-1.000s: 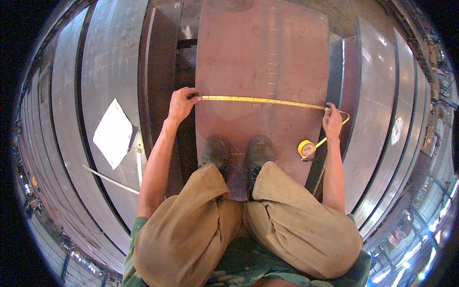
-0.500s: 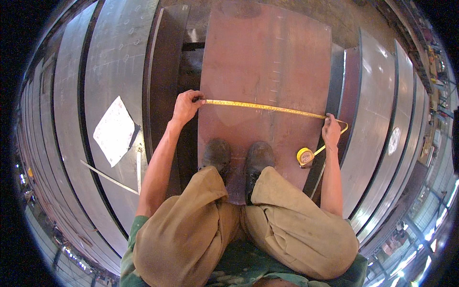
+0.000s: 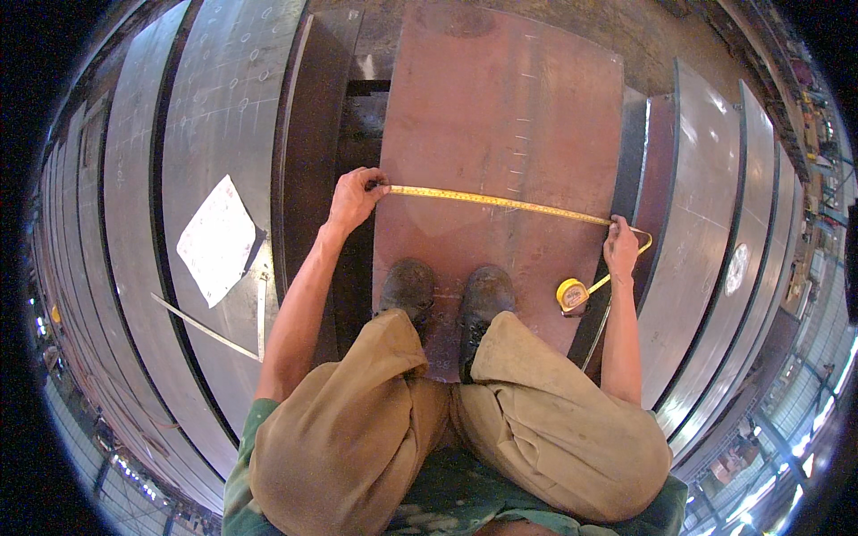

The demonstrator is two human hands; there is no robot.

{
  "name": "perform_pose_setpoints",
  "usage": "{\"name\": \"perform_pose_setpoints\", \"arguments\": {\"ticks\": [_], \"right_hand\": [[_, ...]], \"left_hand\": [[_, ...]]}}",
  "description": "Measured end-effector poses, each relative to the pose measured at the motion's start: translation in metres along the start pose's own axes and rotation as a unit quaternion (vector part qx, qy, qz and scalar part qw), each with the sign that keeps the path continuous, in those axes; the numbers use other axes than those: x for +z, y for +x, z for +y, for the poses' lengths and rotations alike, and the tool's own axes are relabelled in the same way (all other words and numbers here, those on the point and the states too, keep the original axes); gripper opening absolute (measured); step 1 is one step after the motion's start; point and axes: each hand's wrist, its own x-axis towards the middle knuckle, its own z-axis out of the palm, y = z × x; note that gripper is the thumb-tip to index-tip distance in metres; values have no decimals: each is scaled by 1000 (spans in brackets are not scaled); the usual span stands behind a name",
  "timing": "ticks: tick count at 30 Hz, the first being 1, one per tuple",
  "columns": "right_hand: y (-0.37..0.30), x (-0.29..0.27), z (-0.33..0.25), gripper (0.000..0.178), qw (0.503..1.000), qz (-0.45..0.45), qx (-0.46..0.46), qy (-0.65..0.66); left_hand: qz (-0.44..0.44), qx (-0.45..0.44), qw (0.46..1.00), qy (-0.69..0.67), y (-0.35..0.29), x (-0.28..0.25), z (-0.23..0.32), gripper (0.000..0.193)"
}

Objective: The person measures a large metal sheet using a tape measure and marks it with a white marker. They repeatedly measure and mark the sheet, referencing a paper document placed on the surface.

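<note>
**Tape stretched across the rusty plate, one hand at each edge**

The yellow tape measure blade (image 3: 500, 202) runs crosswise over the reddish-brown steel plate (image 3: 500, 107), its long axis left to right with a slight downward slope toward the right; it spans the gap between the two hands, so each hand sits at one end of it. The left hand (image 3: 355, 198) is at the plate's left edge; its fingers (image 3: 375, 181) are pinched on the blade's end, with the blade leading away to their right. The right hand (image 3: 620, 247) is at the plate's right edge; its fingers are clenched down on the blade, which reaches them from the left, loops just past them and drops to the round yellow case (image 3: 572, 294) lying just below and left of that hand. Both arms are extended forward past the bent knees, the left one reaching farther up; the dark boots (image 3: 447, 299) stand on the plate between the hands, below the blade. Well left of the left fingers a white paper sheet (image 3: 217, 239) lies on a grey steel plate (image 3: 214, 98).
</note>
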Motion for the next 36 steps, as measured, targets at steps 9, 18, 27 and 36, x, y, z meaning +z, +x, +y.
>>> {"name": "perform_pose_setpoints", "arguments": {"ticks": [9, 18, 27, 36], "right_hand": [[-1, -3, -8, 29, 1000, -23, 14, 6], [1, -3, -6, 26, 999, -30, 15, -9], [5, 3, 9, 14, 997, 42, -58, -35], [10, -8, 36, 24, 991, 36, -111, -73]], "left_hand": [[-6, 12, 1000, 7, 0, -3, -3, 21], [12, 18, 1000, 14, -2, -1, -7, 24], [3, 0, 1000, 7, -2, 4, -7, 23], [1, 22, 1000, -10, 5, 9, -8, 29]]}}
